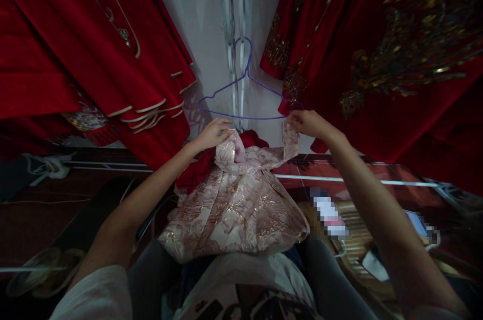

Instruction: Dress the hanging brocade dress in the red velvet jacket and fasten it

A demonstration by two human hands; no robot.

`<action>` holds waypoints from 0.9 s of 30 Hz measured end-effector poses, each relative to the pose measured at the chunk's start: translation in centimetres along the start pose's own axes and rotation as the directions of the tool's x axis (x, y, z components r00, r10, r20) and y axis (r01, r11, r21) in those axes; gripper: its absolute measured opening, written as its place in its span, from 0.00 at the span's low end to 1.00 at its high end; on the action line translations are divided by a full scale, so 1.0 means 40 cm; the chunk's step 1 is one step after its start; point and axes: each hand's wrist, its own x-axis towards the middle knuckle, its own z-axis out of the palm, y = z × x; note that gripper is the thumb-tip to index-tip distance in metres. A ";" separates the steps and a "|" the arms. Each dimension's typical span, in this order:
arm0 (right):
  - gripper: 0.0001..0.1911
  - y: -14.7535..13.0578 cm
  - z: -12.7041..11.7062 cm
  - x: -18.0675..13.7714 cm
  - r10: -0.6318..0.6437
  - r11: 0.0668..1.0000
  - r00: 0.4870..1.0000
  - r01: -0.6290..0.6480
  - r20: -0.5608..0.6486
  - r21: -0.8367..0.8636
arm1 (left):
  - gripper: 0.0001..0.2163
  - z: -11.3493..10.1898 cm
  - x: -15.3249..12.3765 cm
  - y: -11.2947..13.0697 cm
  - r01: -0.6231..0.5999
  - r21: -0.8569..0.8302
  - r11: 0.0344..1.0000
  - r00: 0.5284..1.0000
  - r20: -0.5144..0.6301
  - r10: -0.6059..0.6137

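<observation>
A small pink and gold brocade dress (241, 209) lies across my lap, its bodice raised toward a purple wire hanger (241, 114). My left hand (213, 135) has its fingers on the dress's left shoulder, just below the hanger's bottom bar. At the right end of the hanger, my right hand (306, 123) pinches the other shoulder strap of the dress; its fingertips overlap the hanger's corner. The hanger hangs by its hook from a thin white pole (230, 53). Behind the bodice shows some red cloth (254, 139).
Red garments with trim (124, 73) hang at left, and red garments with gold embroidery and tassels (400, 48) at right. Low white rack bars (350, 180) cross the floor. On a bamboo seat (354, 209) at right lie a phone-like object (329, 215) and a white item (375, 264).
</observation>
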 end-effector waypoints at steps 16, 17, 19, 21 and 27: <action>0.15 0.178 -0.032 -0.020 0.008 0.930 0.894 -0.172 -0.448 -0.326 | 0.11 0.089 0.067 0.038 -0.081 0.084 0.993 0.997 -0.012 0.082; 0.15 0.178 -0.032 -0.019 0.010 0.926 0.894 -0.177 -0.448 -0.333 | 0.11 0.088 0.067 0.037 -0.076 0.082 0.994 0.997 -0.012 0.077; 0.14 0.176 -0.029 -0.014 0.025 0.923 0.892 -0.194 -0.451 -0.332 | 0.11 0.085 0.066 0.035 -0.067 0.079 0.995 0.998 -0.010 0.068; 0.13 0.176 -0.026 -0.008 0.046 0.928 0.884 -0.210 -0.464 -0.308 | 0.11 0.081 0.064 0.036 -0.066 0.080 0.995 0.998 -0.005 0.067; 0.17 0.147 -0.035 0.007 0.100 0.956 0.875 -0.216 -0.474 -0.197 | 0.12 0.075 0.060 0.053 -0.096 0.057 0.994 0.995 -0.008 0.097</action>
